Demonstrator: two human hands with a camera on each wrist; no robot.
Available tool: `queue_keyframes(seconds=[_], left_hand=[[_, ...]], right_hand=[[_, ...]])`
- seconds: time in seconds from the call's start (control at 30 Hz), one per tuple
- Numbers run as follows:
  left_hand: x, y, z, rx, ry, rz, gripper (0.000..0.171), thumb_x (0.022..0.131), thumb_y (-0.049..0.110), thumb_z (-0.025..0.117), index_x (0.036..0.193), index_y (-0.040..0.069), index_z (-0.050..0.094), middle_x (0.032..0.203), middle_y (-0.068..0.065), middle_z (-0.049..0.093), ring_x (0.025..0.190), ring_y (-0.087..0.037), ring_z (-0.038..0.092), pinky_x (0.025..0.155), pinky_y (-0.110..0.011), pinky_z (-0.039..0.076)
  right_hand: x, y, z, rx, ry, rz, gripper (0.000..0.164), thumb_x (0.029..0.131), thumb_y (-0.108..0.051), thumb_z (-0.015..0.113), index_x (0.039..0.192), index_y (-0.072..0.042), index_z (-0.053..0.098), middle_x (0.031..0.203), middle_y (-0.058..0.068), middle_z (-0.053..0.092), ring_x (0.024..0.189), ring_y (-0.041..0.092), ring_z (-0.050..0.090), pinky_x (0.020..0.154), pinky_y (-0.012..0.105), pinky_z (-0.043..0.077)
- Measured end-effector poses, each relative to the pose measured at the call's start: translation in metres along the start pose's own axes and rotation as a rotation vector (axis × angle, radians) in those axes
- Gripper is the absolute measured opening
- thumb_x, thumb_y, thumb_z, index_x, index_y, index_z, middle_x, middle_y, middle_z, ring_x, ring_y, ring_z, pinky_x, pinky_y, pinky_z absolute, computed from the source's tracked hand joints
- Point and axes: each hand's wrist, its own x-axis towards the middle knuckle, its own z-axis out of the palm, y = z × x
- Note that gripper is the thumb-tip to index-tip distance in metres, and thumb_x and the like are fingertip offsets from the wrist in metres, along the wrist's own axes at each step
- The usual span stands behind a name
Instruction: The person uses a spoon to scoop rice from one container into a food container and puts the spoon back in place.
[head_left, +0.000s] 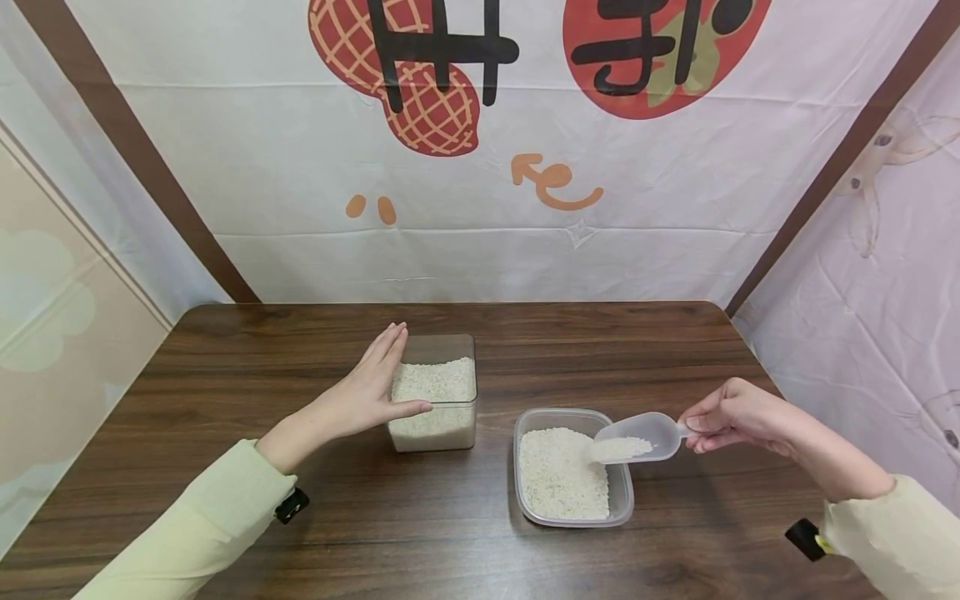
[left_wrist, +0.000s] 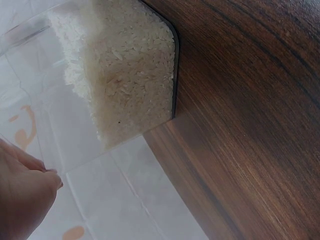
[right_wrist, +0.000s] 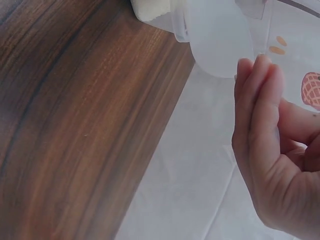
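In the head view my left hand (head_left: pixel 358 398) lies against the left side of a tall clear square container (head_left: pixel 474 392), fingers straight and thumb across its front. White rice (left_wrist: pixel 130 75) fills much of this container. My right hand (head_left: pixel 742 417) pinches the short handle of a translucent plastic scoop (head_left: pixel 660 429). Some rice lies in the scoop, which tilts left with its mouth over the right rim of a low plastic tub (head_left: pixel 628 500). Rice is heaped inside the tub too. The right wrist view shows the scoop's back (right_wrist: pixel 220 40) beyond my fingers.
Both containers stand on a dark wood-grain table (head_left: pixel 315 517), the tub nearer me and to the right. A white printed curtain (head_left: pixel 300 258) hangs behind the table's far edge, with more cloth at both sides.
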Motion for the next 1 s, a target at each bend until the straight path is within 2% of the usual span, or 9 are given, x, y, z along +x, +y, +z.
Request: queue_keyframes(seconds=[0.47,0.73,1.0], left_hand=[[-0.001,-0.001,0.0,-0.002,-0.001,-0.002,0.109,0.076,0.056,0.064,0.143,-0.007,0.005,0.151,-0.016,0.001,0.138,-0.029,-0.003,0.107,-0.05,0.015],[-0.001,0.0,0.0,-0.003,0.002,0.005,0.109,0.076,0.056,0.064,0.143,-0.007,0.005,0.151,-0.016,0.001,0.138,-0.031,-0.001,0.107,-0.051,0.015],[-0.001,0.0,0.0,-0.014,-0.001,0.001,0.11,0.076,0.057,0.063,0.143,-0.006,0.003,0.152,-0.014,0.0,0.139,-0.027,-0.004,0.107,-0.05,0.015]], right_hand=[[-0.003,-0.015,0.006,-0.107,0.025,-0.045,0.029,0.087,0.002,0.053,0.102,0.028,0.051,0.077,0.016,0.066,0.066,0.011,0.063,0.065,0.027,0.054],[0.001,-0.028,0.013,-0.178,0.091,-0.051,0.03,0.088,0.001,0.052,0.104,0.026,0.052,0.079,0.018,0.066,0.066,0.011,0.064,0.065,0.028,0.054],[0.006,-0.047,0.02,-0.178,0.129,-0.077,0.03,0.088,0.003,0.052,0.108,0.026,0.05,0.081,0.019,0.066,0.068,0.013,0.064,0.067,0.03,0.054]])
